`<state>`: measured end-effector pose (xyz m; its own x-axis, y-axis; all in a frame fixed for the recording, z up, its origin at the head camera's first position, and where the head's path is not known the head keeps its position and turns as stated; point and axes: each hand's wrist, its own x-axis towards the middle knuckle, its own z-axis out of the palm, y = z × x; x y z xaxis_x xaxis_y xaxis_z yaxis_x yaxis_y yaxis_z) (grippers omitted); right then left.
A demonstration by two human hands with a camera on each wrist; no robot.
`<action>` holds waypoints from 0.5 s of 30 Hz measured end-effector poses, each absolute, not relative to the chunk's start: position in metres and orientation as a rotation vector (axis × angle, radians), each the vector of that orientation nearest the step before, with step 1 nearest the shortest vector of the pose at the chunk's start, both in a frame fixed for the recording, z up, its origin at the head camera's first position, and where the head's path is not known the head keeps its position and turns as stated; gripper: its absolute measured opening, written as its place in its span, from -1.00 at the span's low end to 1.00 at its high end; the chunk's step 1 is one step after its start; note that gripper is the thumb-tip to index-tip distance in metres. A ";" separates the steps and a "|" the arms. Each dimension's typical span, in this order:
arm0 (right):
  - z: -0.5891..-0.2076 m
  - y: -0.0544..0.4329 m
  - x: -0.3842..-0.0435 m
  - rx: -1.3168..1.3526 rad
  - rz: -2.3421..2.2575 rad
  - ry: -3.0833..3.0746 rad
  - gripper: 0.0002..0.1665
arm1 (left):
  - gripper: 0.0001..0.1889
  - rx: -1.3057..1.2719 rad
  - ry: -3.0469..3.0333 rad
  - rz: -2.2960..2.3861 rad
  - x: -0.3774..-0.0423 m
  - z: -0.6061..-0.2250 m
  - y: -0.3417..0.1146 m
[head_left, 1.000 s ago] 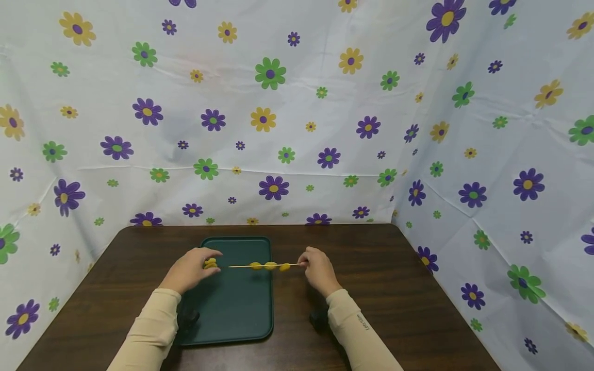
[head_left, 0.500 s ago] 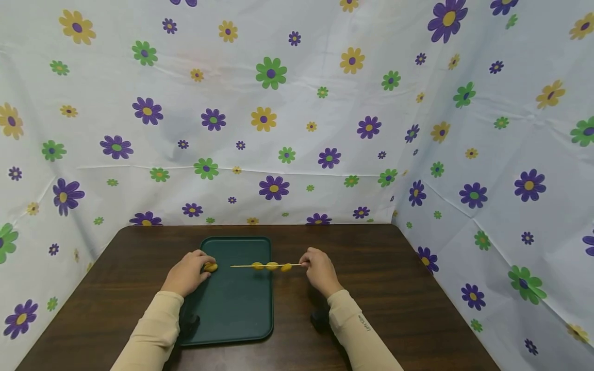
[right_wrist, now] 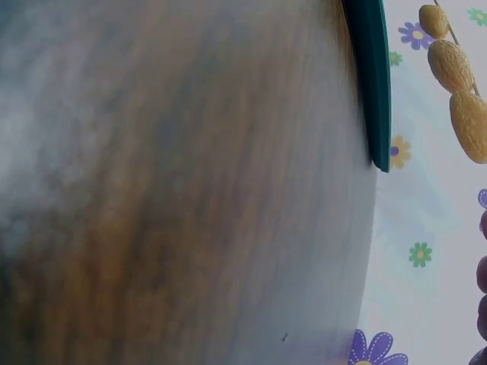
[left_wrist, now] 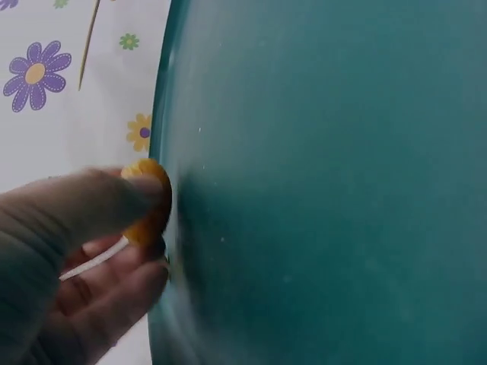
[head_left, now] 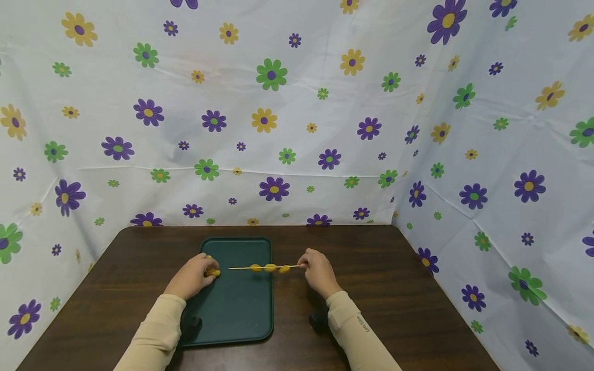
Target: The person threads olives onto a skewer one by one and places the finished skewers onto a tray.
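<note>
My left hand (head_left: 189,277) is over the left side of a green tray (head_left: 238,314), pinching a small yellow oval piece (left_wrist: 138,234) between thumb and fingers. In the head view yellow shows at its fingertips, partly covered by the hand; how many pieces are there I cannot tell. To the right, my right hand (head_left: 319,273) grips one end of a thin wooden skewer (head_left: 238,268), held level with its tip to the left. Three yellow oval pieces (head_left: 270,268) are threaded on it; their skin looks wrinkled in the right wrist view. That view catches only fingertips (right_wrist: 482,274) at its edge.
The tray lies left of centre on a dark brown wooden table (head_left: 362,299). A white cloth (head_left: 297,206) printed with flowers hangs behind and along the sides. Dark objects at both wrists (head_left: 318,320) sit low over the table.
My left hand's thumb and fingers, spread apart a second ago beside the yellow pieces, have closed in on them. The right hand and skewer have hardly moved.
</note>
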<state>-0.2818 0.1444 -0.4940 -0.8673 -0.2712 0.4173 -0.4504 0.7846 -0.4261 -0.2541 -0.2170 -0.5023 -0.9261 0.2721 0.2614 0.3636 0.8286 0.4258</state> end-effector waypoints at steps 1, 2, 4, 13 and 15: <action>-0.494 0.144 -0.281 0.554 0.752 -2.643 -0.82 | -0.79 -0.511 -2.815 -0.727 -0.254 -0.502 -0.216; -0.494 0.143 -0.281 0.557 0.750 -2.643 -0.81 | -0.79 -0.526 -2.804 -0.744 -0.253 -0.501 -0.214; -0.494 0.143 -0.281 0.562 0.752 -2.639 -0.81 | -0.78 -0.561 -2.779 -0.769 -0.253 -0.499 -0.211; -0.494 0.142 -0.280 0.574 0.767 -2.639 -0.77 | -0.77 -0.634 -2.754 -0.855 -0.254 -0.494 -0.197; -0.494 0.142 -0.280 0.567 0.766 -2.647 -0.78 | -0.77 -0.649 -2.756 -0.861 -0.254 -0.493 -0.195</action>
